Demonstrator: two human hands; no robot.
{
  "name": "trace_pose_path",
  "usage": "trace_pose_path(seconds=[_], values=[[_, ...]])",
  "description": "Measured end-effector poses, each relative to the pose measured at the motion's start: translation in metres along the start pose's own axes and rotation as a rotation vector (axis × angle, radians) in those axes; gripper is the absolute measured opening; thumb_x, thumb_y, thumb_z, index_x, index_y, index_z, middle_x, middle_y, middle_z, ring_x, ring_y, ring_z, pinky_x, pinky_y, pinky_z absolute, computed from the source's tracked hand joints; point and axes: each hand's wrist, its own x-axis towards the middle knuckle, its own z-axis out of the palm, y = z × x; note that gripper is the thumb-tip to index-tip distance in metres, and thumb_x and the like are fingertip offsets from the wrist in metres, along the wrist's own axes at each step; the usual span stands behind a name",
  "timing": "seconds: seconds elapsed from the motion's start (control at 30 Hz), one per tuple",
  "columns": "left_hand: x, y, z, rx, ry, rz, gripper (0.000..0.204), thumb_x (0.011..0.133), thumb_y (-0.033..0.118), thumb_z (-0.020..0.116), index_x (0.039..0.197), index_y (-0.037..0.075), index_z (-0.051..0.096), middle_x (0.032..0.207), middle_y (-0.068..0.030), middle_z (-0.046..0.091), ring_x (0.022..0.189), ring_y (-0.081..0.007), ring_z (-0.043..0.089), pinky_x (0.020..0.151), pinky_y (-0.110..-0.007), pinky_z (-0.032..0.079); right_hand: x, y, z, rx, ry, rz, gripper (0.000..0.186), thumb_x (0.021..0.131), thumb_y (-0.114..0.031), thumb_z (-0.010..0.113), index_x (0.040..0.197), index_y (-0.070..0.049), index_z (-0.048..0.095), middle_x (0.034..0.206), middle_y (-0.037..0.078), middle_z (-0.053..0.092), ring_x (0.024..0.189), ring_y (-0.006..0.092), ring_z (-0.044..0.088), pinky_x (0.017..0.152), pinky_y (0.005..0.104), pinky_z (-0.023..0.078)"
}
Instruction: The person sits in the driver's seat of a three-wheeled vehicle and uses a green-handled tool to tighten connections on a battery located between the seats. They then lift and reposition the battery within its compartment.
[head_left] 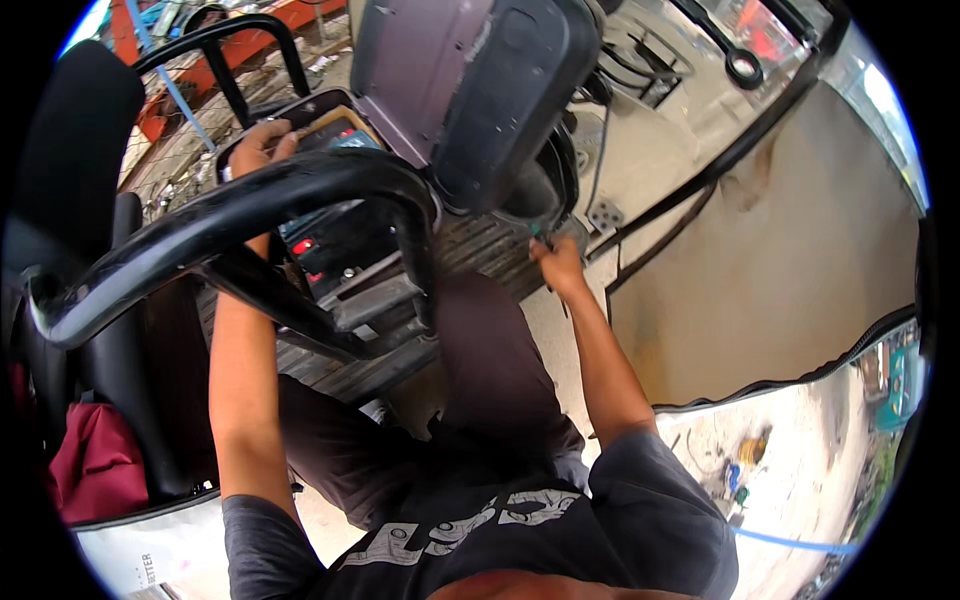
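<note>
My left hand (262, 148) is at the far left corner of an open compartment (325, 102), its fingers curled over the rim. Inside the compartment is a dark battery (322, 235) with red caps or terminals and a blue label. A thick black bent tube (230, 205) passes above my left forearm and hides part of the battery. My right hand (560, 262) is closed around a slim hand tool (541, 236), beside the compartment's raised lid. A little green and dark metal shows past the fingers; its exact kind is unclear.
The dark hinged lid (515, 100) stands raised behind the battery. A grimy clear panel (770, 260) with a black edge fills the right side. A black seat back (70, 160) and a maroon cloth (100, 465) are at left. Black levers (740, 65) are at the far right.
</note>
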Motion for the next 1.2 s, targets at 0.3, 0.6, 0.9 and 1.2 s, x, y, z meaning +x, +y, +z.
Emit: trace_pose_path(seconds=[0.3, 0.6, 0.9, 1.2], values=[[-0.015, 0.039, -0.006, 0.124, 0.001, 0.038, 0.016, 0.088, 0.005, 0.073, 0.103, -0.003, 0.072, 0.087, -0.0149, 0.074, 0.081, -0.0211, 0.072, 0.078, -0.033, 0.055, 0.009, 0.047, 0.072, -0.383, -0.108, 0.033, 0.028, 0.087, -0.015, 0.066, 0.104, 0.006, 0.068, 0.104, 0.034, 0.067, 0.104, 0.0481, 0.065, 0.090, 0.0518, 0.051], [-0.021, 0.054, 0.007, 0.066, -0.058, 0.032, 0.013, 0.086, 0.003, 0.074, 0.098, -0.003, 0.072, 0.092, -0.0160, 0.073, 0.078, -0.0250, 0.070, 0.075, -0.034, 0.054, 0.015, 0.051, 0.096, -0.353, -0.059, -0.013, 0.030, 0.084, -0.015, 0.068, 0.105, 0.005, 0.062, 0.104, 0.031, 0.067, 0.106, 0.0489, 0.063, 0.091, 0.0546, 0.050], [-0.023, 0.070, 0.010, 0.076, -0.090, 0.083, 0.010, 0.085, 0.005, 0.073, 0.092, -0.002, 0.071, 0.094, -0.0180, 0.071, 0.085, -0.0349, 0.071, 0.077, -0.039, 0.054, 0.008, 0.070, 0.107, -0.172, -0.144, -0.048, 0.032, 0.078, -0.011, 0.070, 0.107, 0.002, 0.065, 0.105, 0.026, 0.069, 0.103, 0.0465, 0.065, 0.084, 0.0491, 0.053], [-0.021, 0.059, 0.002, 0.149, -0.015, 0.072, 0.013, 0.091, 0.005, 0.072, 0.098, -0.005, 0.071, 0.091, -0.0140, 0.072, 0.079, -0.0184, 0.069, 0.074, -0.031, 0.054, 0.005, 0.063, 0.113, -0.094, -0.231, 0.015, 0.041, 0.083, -0.009, 0.071, 0.120, 0.008, 0.067, 0.103, 0.025, 0.070, 0.098, 0.0322, 0.070, 0.086, 0.0390, 0.053]])
